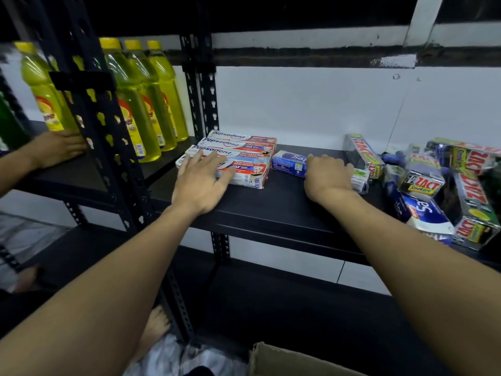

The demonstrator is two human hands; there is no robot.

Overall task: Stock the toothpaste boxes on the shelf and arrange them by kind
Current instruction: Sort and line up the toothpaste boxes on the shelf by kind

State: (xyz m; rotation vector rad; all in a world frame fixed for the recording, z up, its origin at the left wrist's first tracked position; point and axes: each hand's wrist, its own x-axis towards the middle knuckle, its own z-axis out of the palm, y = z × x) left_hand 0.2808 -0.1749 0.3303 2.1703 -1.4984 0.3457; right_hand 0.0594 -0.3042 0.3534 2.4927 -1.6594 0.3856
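Observation:
Several red-and-white Pepsodent boxes [238,153] lie side by side in a neat row on the black shelf [273,210]. My left hand [200,183] rests flat on the front box, fingers spread. To the right lies a blue-and-white toothpaste box [288,161], and my right hand [329,176] is closed over its right end. A loose heap of Zact boxes [423,183] and another blue box [423,215] sits at the far right of the shelf.
Yellow bottles [141,104] stand on the neighbouring shelf at left, past a black upright post [108,126]. Another person's hand [58,149] rests there. A cardboard carton flap [282,359] shows at the bottom. The lower shelf [271,302] is dark.

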